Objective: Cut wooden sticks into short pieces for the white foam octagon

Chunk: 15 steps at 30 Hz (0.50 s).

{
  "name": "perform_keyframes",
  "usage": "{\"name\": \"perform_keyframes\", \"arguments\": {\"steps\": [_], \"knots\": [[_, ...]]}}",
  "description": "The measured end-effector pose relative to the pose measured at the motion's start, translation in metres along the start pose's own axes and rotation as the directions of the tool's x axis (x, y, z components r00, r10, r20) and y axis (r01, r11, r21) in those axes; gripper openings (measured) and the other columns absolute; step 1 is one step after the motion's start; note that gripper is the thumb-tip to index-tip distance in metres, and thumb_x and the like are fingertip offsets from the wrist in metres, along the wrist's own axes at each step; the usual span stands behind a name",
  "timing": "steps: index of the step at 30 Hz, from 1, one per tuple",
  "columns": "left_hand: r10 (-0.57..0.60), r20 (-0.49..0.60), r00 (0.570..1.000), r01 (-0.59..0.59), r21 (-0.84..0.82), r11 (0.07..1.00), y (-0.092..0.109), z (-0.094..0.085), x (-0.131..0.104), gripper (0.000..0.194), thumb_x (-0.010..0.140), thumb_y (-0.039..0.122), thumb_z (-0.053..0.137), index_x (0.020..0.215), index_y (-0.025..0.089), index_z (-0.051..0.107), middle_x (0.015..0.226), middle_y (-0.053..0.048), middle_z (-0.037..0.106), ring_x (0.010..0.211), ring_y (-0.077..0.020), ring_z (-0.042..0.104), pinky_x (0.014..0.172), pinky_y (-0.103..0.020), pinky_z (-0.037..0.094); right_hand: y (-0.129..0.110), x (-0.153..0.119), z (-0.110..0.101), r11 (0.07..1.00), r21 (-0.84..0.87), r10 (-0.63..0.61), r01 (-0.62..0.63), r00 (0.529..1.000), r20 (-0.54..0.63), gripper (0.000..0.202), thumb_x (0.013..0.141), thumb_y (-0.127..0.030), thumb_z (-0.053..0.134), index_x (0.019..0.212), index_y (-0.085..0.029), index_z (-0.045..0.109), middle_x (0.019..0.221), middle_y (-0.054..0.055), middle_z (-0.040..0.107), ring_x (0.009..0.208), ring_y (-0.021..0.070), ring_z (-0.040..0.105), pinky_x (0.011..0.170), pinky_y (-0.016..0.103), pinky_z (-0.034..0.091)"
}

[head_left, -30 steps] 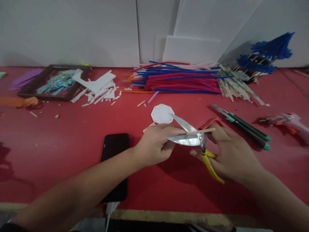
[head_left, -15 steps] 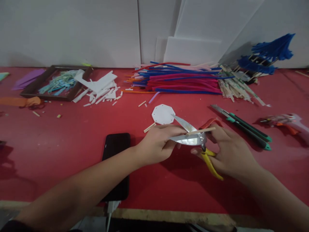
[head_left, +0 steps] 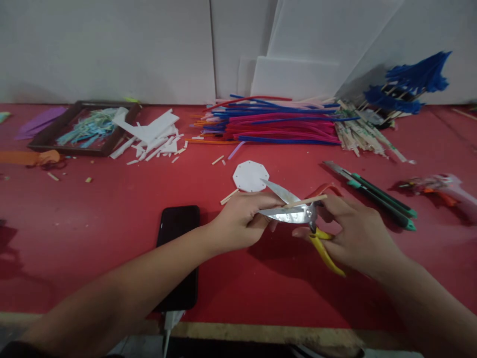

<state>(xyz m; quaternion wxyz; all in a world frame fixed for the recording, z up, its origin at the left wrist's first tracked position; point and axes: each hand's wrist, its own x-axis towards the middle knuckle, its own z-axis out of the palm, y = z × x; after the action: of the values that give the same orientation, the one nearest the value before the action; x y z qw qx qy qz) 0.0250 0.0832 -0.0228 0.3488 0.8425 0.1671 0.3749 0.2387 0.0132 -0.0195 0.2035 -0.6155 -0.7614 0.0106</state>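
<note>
My left hand point(head_left: 240, 221) pinches a thin wooden stick point(head_left: 307, 201) that passes between the parted blades of the scissors point(head_left: 286, 214). On the right, my right hand point(head_left: 354, 231) is closed around the scissors' handles; one yellow grip shows below it. The stick's far end reaches the fingers of my right hand. Just behind the blade tips lies a white octagonal piece point(head_left: 250, 176) with small holes along its edge. Short wooden sticks point(head_left: 228, 197) rest beside that piece, near my left hand.
A black phone point(head_left: 178, 258) lies left of centre. Behind are a framed tray point(head_left: 35, 144), white scraps point(head_left: 156, 132), pipe cleaners point(head_left: 279, 127) and wrapped sticks point(head_left: 357, 132). A green cutter point(head_left: 383, 199) and a glue gun point(head_left: 447, 189) sit right.
The view has shifted slightly. The scissor blades look a little closer together, and the stick has moved slightly left between them. Both hands keep their hold.
</note>
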Motion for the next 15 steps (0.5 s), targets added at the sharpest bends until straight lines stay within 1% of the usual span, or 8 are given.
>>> {"name": "perform_keyframes", "arguments": {"steps": [2, 4, 6, 7, 8, 10, 13, 15], "knots": [[-0.042, -0.007, 0.999, 0.042, -0.037, 0.998, 0.003, 0.001, 0.0, 0.022, 0.079, 0.003, 0.043, 0.077, 0.017, 0.06, 0.066, 0.0, 0.068, 0.061, -0.0104, 0.064, 0.061, -0.021, 0.05, -0.001, 0.002, 0.0, 1.0, 0.013, 0.005, -0.006, 1.0, 0.028, 0.04, 0.079, -0.064, 0.054, 0.078, -0.025, 0.044, 0.067, 0.004, 0.059, 0.058, 0.0202, 0.055, 0.052, 0.032, 0.039], [-0.085, -0.03, 0.996, 0.081, -0.1, 0.992, 0.005, 0.003, 0.0, 0.02, 0.087, 0.007, 0.042, 0.082, 0.018, 0.057, 0.063, 0.002, 0.065, 0.058, -0.0091, 0.062, 0.06, -0.02, 0.049, -0.002, 0.003, 0.001, 0.999, 0.048, 0.012, -0.014, 0.999, 0.037, 0.041, 0.079, -0.064, 0.053, 0.084, -0.023, 0.047, 0.073, 0.007, 0.062, 0.064, 0.0224, 0.059, 0.056, 0.033, 0.042], [-0.155, -0.103, 0.983, 0.132, -0.199, 0.971, 0.006, 0.004, 0.0, 0.017, 0.095, 0.017, 0.04, 0.086, 0.018, 0.054, 0.061, 0.004, 0.059, 0.054, -0.0079, 0.059, 0.057, -0.019, 0.048, 0.0, 0.004, 0.002, 0.995, 0.093, 0.029, -0.029, 1.0, -0.005, 0.045, 0.078, -0.068, 0.052, 0.082, -0.023, 0.048, 0.069, 0.005, 0.06, 0.062, 0.0214, 0.057, 0.054, 0.032, 0.041], [-0.199, -0.16, 0.967, 0.155, -0.254, 0.955, 0.005, 0.004, 0.0, 0.018, 0.098, 0.022, 0.038, 0.087, 0.019, 0.052, 0.059, 0.005, 0.057, 0.052, -0.0074, 0.056, 0.054, -0.019, 0.046, 0.001, 0.005, 0.002, 0.992, 0.114, 0.054, -0.05, 0.998, -0.037, 0.047, 0.078, -0.07, 0.051, 0.079, -0.024, 0.048, 0.066, 0.004, 0.057, 0.058, 0.0198, 0.055, 0.052, 0.032, 0.04], [-0.248, -0.222, 0.943, 0.175, -0.306, 0.936, 0.003, 0.004, 0.0, 0.019, 0.099, 0.026, 0.037, 0.087, 0.019, 0.05, 0.058, 0.006, 0.054, 0.049, -0.0071, 0.053, 0.051, -0.019, 0.045, 0.003, 0.005, 0.002, 0.988, 0.13, 0.098, -0.088, 0.993, -0.07, 0.049, 0.077, -0.073, 0.05, 0.075, -0.024, 0.048, 0.061, 0.002, 0.055, 0.053, 0.018, 0.051, 0.049, 0.031, 0.038], [-0.32, -0.315, 0.894, 0.195, -0.371, 0.908, -0.002, 0.003, 0.001, 0.021, 0.1, 0.033, 0.037, 0.087, 0.02, 0.048, 0.057, 0.006, 0.052, 0.047, -0.0074, 0.049, 0.048, -0.02, 0.043, 0.009, 0.007, 0.001, 0.966, 0.143, 0.23, -0.214, 0.967, -0.107, 0.052, 0.076, -0.076, 0.05, 0.07, -0.024, 0.051, 0.053, -0.001, 0.049, 0.047, 0.0149, 0.044, 0.047, 0.03, 0.035], [-0.376, -0.335, 0.864, 0.229, -0.405, 0.885, -0.009, 0.002, 0.003, 0.022, 0.1, 0.036, 0.04, 0.088, 0.021, 0.049, 0.056, 0.006, 0.052, 0.044, -0.0076, 0.043, 0.045, -0.02, 0.039, 0.019, 0.009, 0.0, 0.914, 0.083, 0.405, -0.397, 0.907, -0.118, 0.057, 0.074, -0.08, 0.05, 0.062, -0.024, 0.053, 0.043, -0.002, 0.043, 0.042, 0.0141, 0.041, 0.045, 0.03, 0.033], [-0.387, -0.314, 0.867, 0.256, -0.386, 0.886, -0.01, 0.002, 0.004, 0.021, 0.099, 0.034, 0.041, 0.087, 0.02, 0.051, 0.056, 0.005, 0.053, 0.045, -0.0076, 0.044, 0.046, -0.021, 0.039, 0.028, 0.01, 0.0, 0.909, 0.01, 0.416, -0.417, 0.904, -0.101, 0.057, 0.072, -0.08, 0.052, 0.059, -0.025, 0.054, 0.042, 0.0, 0.045, 0.041, 0.0153, 0.043, 0.043, 0.031, 0.032]]}}
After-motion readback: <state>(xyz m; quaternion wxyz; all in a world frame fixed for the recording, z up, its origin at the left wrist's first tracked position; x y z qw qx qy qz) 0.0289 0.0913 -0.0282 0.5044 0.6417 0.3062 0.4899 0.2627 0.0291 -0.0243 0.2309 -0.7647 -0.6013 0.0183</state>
